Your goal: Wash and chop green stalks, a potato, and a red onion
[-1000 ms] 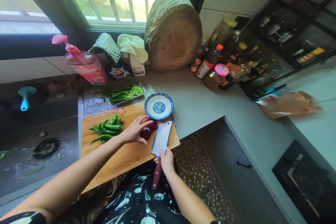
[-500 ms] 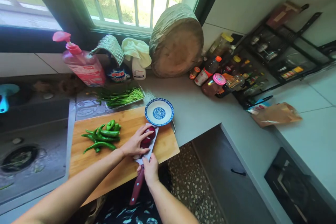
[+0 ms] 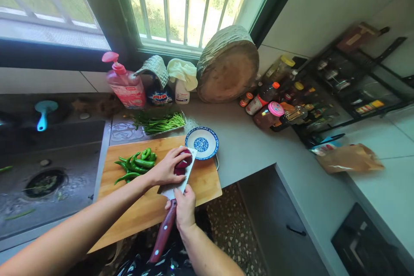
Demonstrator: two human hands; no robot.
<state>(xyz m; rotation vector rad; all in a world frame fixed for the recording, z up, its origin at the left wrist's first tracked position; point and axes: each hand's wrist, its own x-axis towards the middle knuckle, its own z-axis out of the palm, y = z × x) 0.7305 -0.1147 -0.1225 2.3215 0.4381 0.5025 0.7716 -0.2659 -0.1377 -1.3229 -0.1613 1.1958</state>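
Left hand: the left hand (image 3: 166, 171) lies curled over a dark red onion (image 3: 183, 164) on the cutting board (image 3: 145, 207), fingers pressing it down, grip closed on it.
Right hand: the right hand (image 3: 185, 208) has its grip closed round the cleaver (image 3: 176, 181) where blade meets the red handle, which points back toward the person.
Cleaver: the blade stands on edge against the onion's right side, touching it.
Onion: on the board's far right part, just beside the blue-and-white dish (image 3: 202, 142).
Board: bamboo, at the worktop's (image 3: 249, 142) front edge, next to the sink (image 3: 48, 168).
Chillies: a heap of green chillies (image 3: 136, 165) lies on the board, left of the hand.
Behind: a tray of green stems (image 3: 160, 121), a pink soap bottle (image 3: 124, 83) and a round wooden block (image 3: 228, 67) leaning below the window.
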